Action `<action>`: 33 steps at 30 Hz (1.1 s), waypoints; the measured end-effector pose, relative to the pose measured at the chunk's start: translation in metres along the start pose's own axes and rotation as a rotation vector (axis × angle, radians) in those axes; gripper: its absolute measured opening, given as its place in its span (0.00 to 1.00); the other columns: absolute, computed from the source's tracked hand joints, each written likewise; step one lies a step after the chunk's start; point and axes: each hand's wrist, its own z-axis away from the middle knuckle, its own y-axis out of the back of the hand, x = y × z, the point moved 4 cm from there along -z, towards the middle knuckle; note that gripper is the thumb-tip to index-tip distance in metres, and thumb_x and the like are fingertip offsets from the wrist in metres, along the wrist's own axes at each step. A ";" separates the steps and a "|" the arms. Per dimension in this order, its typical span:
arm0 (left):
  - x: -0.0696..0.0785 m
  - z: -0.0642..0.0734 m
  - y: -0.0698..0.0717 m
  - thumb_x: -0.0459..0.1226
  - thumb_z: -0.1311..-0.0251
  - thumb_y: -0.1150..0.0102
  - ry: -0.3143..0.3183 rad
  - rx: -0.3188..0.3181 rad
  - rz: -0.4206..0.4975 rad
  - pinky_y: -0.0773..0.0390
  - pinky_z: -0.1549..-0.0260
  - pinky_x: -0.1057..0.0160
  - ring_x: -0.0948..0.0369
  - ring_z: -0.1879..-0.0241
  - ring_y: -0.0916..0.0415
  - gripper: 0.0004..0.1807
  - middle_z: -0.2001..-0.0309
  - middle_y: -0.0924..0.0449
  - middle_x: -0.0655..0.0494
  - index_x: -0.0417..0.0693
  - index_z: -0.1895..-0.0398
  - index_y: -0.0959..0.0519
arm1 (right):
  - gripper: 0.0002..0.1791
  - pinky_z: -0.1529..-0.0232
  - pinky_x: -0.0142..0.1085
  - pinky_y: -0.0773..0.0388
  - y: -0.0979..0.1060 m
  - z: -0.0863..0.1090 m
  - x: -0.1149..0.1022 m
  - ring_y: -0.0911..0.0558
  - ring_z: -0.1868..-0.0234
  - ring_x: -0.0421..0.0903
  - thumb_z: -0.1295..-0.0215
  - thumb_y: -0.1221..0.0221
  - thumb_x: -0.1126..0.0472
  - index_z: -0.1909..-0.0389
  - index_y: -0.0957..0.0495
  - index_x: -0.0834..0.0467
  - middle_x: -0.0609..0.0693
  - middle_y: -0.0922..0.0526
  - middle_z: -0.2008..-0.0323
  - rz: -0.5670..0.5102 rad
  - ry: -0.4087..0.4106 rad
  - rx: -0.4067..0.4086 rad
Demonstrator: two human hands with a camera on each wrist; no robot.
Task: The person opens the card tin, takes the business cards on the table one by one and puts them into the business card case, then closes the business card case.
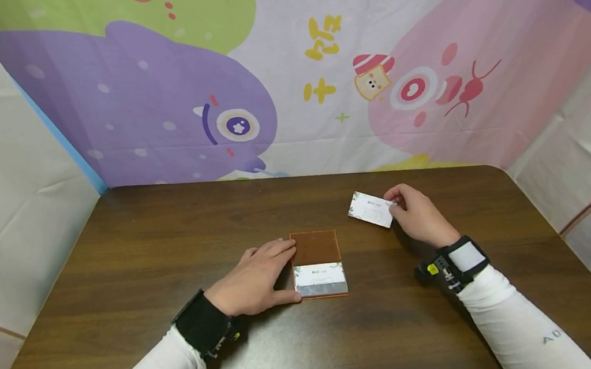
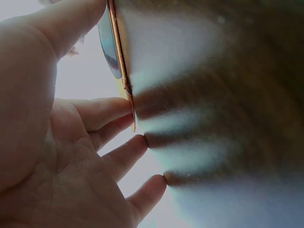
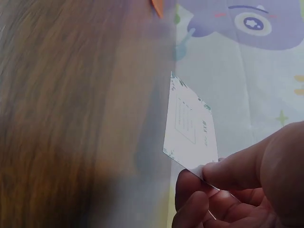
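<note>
An opened brown card holder lies on the table, with a white printed card in its lower half behind a clear pocket. My left hand rests at the holder's left side, thumb on the lower left corner and fingertips on the upper left edge. In the left wrist view, the holder's thin edge shows beside the thumb and spread fingers. My right hand pinches a second white card by its right end, between thumb and fingers. Green leaf prints decorate that card in the right wrist view.
The dark wooden table reaches back to a cartoon-printed cloth. White fabric walls stand at both sides. The held card is to the right of and farther back than the holder.
</note>
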 end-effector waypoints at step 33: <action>-0.001 0.000 -0.001 0.59 0.34 0.30 -0.009 0.011 0.001 0.39 0.29 0.35 0.45 0.19 0.45 0.51 0.19 0.40 0.45 0.37 0.19 0.36 | 0.10 0.52 0.48 0.26 -0.004 0.014 -0.048 0.23 0.56 0.55 0.23 0.44 0.70 0.45 0.23 0.66 0.59 0.20 0.56 -0.033 0.103 -0.031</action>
